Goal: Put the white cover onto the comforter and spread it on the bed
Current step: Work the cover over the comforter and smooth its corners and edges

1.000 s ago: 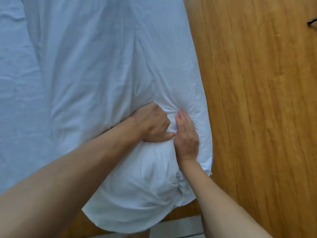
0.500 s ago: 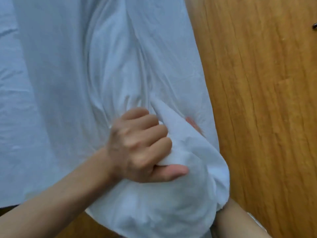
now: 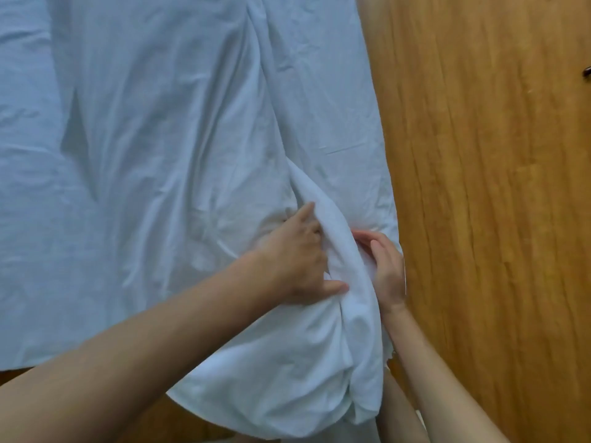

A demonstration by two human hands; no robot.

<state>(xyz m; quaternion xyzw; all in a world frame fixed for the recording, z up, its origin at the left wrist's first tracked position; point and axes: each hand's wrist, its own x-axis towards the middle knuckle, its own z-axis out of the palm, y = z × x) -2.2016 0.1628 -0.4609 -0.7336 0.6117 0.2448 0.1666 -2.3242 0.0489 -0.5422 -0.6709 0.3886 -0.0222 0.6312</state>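
The white cover [image 3: 198, 129] lies wrinkled over the bed, with its bulky near end [image 3: 287, 372] stuffed with the comforter and hanging over the bed's edge. A raised ridge of white fabric [image 3: 339, 238] runs between my hands. My left hand [image 3: 295, 260] lies on the cover left of the ridge, fingers mostly straight and pushed against it, thumb pressing its base. On the ridge's right side, my right hand [image 3: 385, 266] curls its fingers onto the fabric. The comforter itself is hidden inside the cover.
The pale blue bed sheet [image 3: 25, 139] shows at the left. A wooden floor [image 3: 486, 219] runs along the right side of the bed. A small dark object [image 3: 587, 71] sits at the right edge of the view.
My left hand has loosened from a fist gripping lifted fabric and now lies flatter on the cover. The bundle has dropped back onto the bed. My right hand has come out from behind it.
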